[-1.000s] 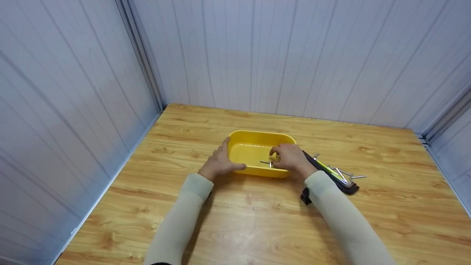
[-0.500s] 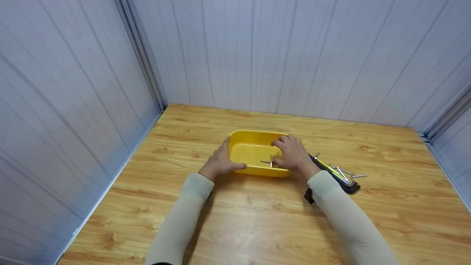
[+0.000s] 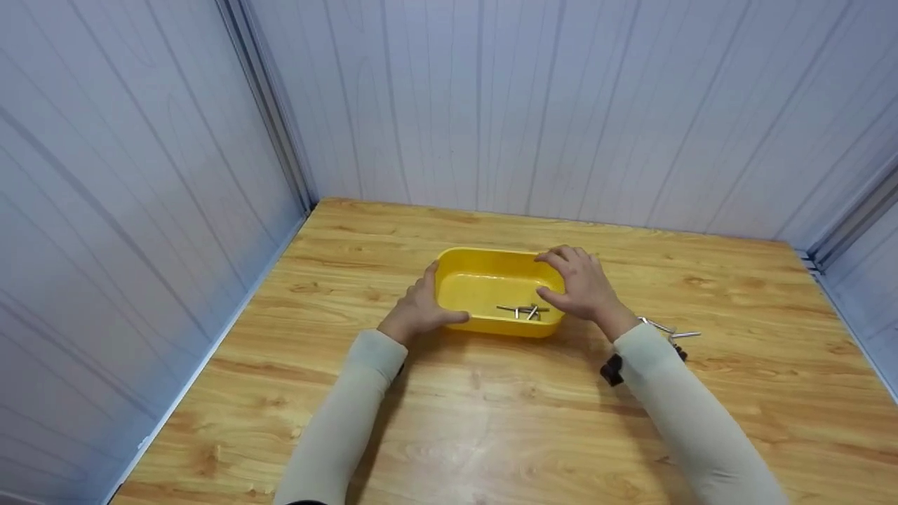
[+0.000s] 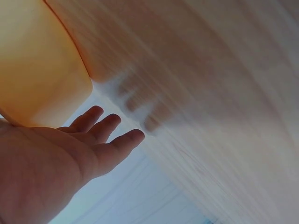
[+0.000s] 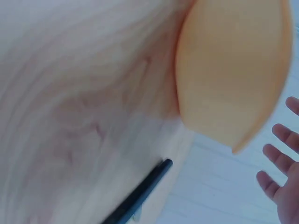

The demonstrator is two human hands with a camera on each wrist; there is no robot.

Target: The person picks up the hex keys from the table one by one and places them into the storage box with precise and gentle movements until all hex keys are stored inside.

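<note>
A yellow plastic tray stands on the wooden table. Several silver L-shaped hex keys lie in its front right part. At the tray's left end rests my left hand, its thumb over the front rim; the left wrist view shows the fingers stretched out beside the tray wall. My right hand is above the right end of the tray, thumb and fingers spread, with nothing between them. In the right wrist view its fingers are apart from the tray.
Right of the tray lie more loose hex keys, partly hidden by the right sleeve. A long black holder shows in the right wrist view, mostly covered by my arm in the head view. White panel walls close off the back and sides.
My right hand has risen out of the tray and moved right, its fingers spreading. More hex keys in the tray have come into sight. The left hand and the tray stay put.
</note>
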